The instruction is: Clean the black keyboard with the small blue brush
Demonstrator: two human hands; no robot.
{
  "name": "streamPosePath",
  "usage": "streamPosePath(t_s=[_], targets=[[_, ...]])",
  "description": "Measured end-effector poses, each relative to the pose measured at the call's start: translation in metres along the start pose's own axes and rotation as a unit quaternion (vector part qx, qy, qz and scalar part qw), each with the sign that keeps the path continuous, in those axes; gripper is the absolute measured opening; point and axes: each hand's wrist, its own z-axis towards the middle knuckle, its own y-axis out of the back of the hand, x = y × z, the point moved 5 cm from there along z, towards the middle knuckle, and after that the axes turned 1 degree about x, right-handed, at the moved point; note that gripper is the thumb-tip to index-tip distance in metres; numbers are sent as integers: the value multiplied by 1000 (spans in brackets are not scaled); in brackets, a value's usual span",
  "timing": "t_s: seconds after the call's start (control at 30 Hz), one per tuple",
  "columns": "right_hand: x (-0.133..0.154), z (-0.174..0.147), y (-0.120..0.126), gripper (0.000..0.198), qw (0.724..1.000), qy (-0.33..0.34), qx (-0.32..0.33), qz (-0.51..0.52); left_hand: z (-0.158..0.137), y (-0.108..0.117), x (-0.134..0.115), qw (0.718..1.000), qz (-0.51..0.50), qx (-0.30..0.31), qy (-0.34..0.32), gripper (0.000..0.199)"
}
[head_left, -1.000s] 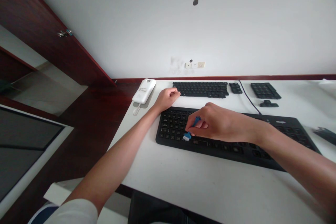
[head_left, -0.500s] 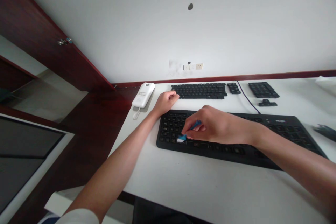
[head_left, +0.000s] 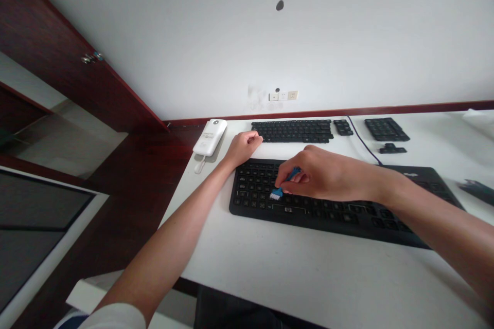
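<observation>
A small blue brush point(head_left: 277, 193) with white bristles is pinched in the fingers of my right hand point(head_left: 320, 172). Its bristles are over the left part of a black keyboard base point(head_left: 247, 208), whose keycaps are off, leaving bare key sockets. Whether the bristles touch the sockets is hard to tell. My left hand point(head_left: 243, 148) rests as a loose fist on the white table, just beyond the base's far left corner and beside a block of loose keycaps point(head_left: 292, 131). Nothing shows in that fist. My right hand and forearm hide part of the base.
A white power bank point(head_left: 210, 138) with a short strap lies at the table's left edge. More keycap groups point(head_left: 387, 129) lie at the back right, past the keyboard's cable point(head_left: 363, 141). A dark object point(head_left: 478, 190) lies at the right. Behind the table point(head_left: 309, 272) is a wall with sockets point(head_left: 283, 96).
My right hand has moved the brush slightly right and away from me, off the front rows of sockets. My left hand stays in place.
</observation>
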Motion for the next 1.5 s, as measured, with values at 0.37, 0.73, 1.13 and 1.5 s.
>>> streamPosePath(t_s=[0.37,0.73,1.13,1.5], targets=[[2,1,-1,18,1000,6,-2,14,0,0,1,1000,2,-3,0,36],[1,4,-6,17,999,22,-22,7,0,0,1,1000,-1,-1,1,37],[5,5,-6,16,997,47,-29,-59,2,-1,4,1000,8,-7,-1,35],[8,3,-5,19,998,54,-8,-13,1,0,2,1000,3,-4,-6,37]])
